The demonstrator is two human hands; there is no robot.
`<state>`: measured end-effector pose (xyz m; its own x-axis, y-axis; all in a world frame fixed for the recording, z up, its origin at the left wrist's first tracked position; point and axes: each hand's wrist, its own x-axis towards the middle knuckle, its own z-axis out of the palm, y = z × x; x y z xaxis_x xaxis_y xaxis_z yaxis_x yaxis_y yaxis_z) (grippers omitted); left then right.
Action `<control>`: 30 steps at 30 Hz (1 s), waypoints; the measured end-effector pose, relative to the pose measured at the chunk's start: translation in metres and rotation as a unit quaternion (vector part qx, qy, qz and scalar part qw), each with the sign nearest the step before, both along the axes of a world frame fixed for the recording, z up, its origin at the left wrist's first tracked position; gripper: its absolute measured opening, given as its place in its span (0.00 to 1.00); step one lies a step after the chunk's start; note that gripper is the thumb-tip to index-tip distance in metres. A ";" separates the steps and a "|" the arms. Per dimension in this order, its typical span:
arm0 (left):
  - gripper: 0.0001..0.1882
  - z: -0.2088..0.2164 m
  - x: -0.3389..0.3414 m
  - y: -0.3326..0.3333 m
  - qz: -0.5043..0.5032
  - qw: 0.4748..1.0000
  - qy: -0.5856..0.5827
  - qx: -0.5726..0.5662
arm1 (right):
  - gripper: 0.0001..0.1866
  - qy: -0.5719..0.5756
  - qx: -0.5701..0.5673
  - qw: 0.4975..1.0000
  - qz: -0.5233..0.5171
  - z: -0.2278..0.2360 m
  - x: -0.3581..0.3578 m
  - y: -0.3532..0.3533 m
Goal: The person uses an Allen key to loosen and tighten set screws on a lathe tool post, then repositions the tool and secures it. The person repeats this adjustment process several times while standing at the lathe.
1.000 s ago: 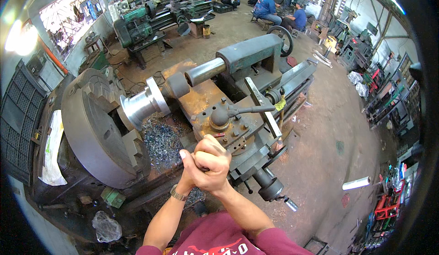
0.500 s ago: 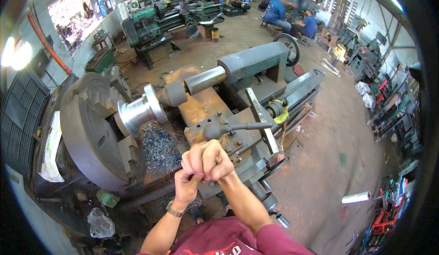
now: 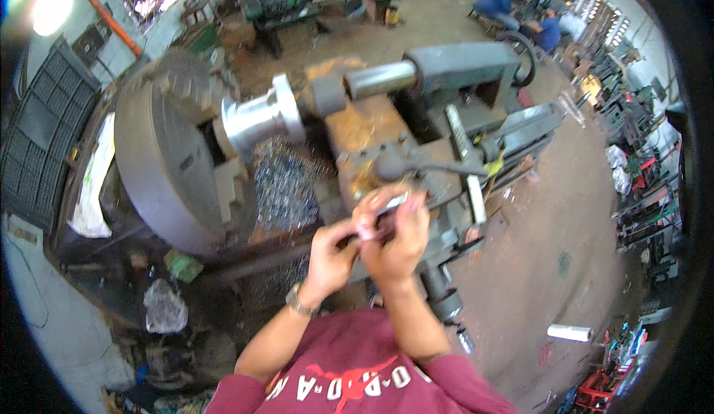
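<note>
On the near side of the tool post [image 3: 388, 164] | right hand [image 3: 399, 254]: clamped on small pale item [image 3: 395, 204], blurred | left hand [image 3: 332, 256]: touching right, grip cannot be told | change: clasp loosened, item exposed to handling | flanged workpiece [image 3: 254, 123]: left of tool post, untouched

White capital letters [image 3: 303, 386] spread across the chest of the maroon shirt [image 3: 335, 336], with a red emblem [image 3: 362, 384] among them. Any writing on the white sheet [image 3: 95, 183] beside the lathe chuck [image 3: 152, 172] is too blurred to read.
</note>
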<state>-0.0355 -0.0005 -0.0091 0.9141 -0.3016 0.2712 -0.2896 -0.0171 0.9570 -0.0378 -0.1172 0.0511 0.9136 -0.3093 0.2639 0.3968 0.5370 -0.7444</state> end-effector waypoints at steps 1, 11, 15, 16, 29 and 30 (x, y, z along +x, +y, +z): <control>0.08 0.005 0.005 0.006 -0.026 0.998 -0.029 0.039 | 0.32 0.016 0.029 0.995 0.098 0.004 0.002 -0.011; 0.10 0.032 0.034 0.017 -0.165 0.983 0.076 0.018 | 0.26 0.032 -0.214 0.970 0.113 0.033 0.013 -0.024; 0.12 0.031 0.029 0.015 -0.142 0.989 0.009 0.045 | 0.19 0.061 -0.286 0.955 0.042 0.040 -0.016 -0.018; 0.11 0.030 0.030 0.015 -0.150 0.988 0.020 0.014 | 0.19 0.025 -0.354 0.933 0.062 0.045 -0.012 -0.022; 0.10 0.012 0.037 0.013 -0.072 0.991 -0.108 -0.031 | 0.14 -0.111 -0.506 0.780 -0.351 0.038 -0.003 0.038; 0.10 0.012 0.037 0.013 -0.053 0.990 -0.130 0.010 | 0.18 -0.081 -0.460 0.820 -0.330 0.035 0.002 0.039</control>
